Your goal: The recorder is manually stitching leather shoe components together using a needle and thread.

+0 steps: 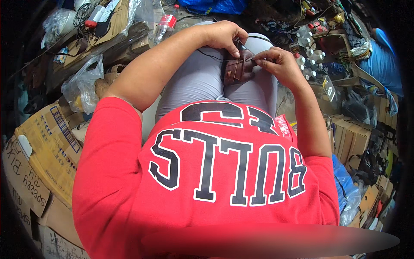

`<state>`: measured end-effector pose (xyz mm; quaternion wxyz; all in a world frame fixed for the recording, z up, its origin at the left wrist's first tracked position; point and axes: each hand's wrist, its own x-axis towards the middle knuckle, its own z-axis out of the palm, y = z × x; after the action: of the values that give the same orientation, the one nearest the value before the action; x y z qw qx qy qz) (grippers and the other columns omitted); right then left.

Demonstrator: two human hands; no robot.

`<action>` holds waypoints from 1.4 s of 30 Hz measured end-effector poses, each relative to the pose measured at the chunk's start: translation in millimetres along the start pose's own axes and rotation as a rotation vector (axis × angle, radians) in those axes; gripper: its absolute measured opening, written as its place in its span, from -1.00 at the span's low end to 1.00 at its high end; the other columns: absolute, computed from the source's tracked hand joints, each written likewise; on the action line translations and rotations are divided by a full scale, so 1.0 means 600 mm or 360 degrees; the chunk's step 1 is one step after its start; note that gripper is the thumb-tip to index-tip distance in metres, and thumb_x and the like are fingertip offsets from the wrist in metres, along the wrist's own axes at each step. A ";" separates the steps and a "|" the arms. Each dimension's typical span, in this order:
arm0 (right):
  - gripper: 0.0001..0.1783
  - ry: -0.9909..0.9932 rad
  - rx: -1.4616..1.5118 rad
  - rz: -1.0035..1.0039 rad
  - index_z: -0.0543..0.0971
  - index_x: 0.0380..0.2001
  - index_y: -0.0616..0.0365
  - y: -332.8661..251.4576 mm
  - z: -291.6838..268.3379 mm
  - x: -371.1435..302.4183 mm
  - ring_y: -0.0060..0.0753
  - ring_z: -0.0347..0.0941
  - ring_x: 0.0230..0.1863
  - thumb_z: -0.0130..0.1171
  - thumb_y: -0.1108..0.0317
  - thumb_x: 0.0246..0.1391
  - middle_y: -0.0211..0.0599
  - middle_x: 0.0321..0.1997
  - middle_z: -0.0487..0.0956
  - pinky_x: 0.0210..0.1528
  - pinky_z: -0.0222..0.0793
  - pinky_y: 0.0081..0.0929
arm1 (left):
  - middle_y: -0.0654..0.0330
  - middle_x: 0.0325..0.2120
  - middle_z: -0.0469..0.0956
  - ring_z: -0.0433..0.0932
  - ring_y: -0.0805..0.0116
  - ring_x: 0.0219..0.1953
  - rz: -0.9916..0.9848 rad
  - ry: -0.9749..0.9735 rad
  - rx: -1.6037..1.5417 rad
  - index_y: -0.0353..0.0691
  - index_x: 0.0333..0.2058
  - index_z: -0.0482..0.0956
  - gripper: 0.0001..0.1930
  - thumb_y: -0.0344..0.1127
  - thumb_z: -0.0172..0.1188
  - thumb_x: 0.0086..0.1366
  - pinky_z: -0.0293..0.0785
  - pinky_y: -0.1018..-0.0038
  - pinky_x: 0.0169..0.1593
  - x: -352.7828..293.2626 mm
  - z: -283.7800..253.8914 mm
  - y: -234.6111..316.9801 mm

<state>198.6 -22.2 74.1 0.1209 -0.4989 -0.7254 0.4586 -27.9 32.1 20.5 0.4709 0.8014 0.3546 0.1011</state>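
Observation:
On my lap, between my grey-trousered thighs, lies a brown leather shoe (235, 72) with light thread lines across its upper. Curled around its far end is my left hand (224, 36), the thumb pressing down on the leather. My right hand (276, 62) is closed in a pinch at the shoe's right side; what sits between its fingertips is too small to make out. A thin dark cord (209, 55) runs over my left thigh to the shoe. The shoe's far end is partly hidden by my left fingers.
Flattened cardboard boxes (51, 146) lie at the left, near a clear plastic bag (86, 84). Ahead is a plastic bottle with a red label (166, 23). Several small white bottles (307, 56) stand at the right, beside a wooden frame (351, 60). Blue plastic (345, 185) lies lower right.

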 end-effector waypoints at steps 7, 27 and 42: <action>-0.85 0.0019 -0.0105 -0.0087 0.64 -0.30 0.22 0.002 0.002 0.007 -0.61 0.43 -0.34 0.23 0.47 0.01 -0.41 -0.39 0.51 -0.29 0.36 -0.60 | 0.31 -0.56 0.42 0.36 0.53 -0.44 -0.0029 -0.0053 -0.0106 -0.30 -0.29 0.49 -0.64 -0.41 0.42 -0.09 0.30 0.51 -0.33 -0.005 -0.005 0.011; -0.82 0.0105 0.0059 -0.0130 0.66 -0.36 0.16 0.023 0.039 0.030 -0.56 0.44 -0.38 0.34 0.47 -0.13 -0.46 -0.43 0.51 -0.27 0.37 -0.58 | 0.27 -0.53 0.44 0.44 0.43 -0.37 0.0094 0.0136 -0.0115 -0.28 -0.29 0.52 -0.68 -0.44 0.37 -0.08 0.37 0.50 -0.23 -0.003 0.011 -0.008; -0.60 -0.0027 0.0115 -0.0324 0.64 -0.19 0.02 0.042 0.019 0.018 -0.55 0.45 -0.28 0.02 0.68 -0.05 -0.38 -0.34 0.47 -0.18 0.35 -0.60 | 0.23 -0.52 0.45 0.46 0.33 -0.29 0.0161 0.0956 0.0115 -0.11 -0.26 0.65 -0.76 -0.52 0.22 0.06 0.39 0.40 -0.17 -0.127 0.052 0.044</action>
<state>201.9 -17.5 45.1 0.1788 -0.4140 -0.7563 0.4739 -55.5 -47.5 38.6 0.3106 0.7684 0.4411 0.3442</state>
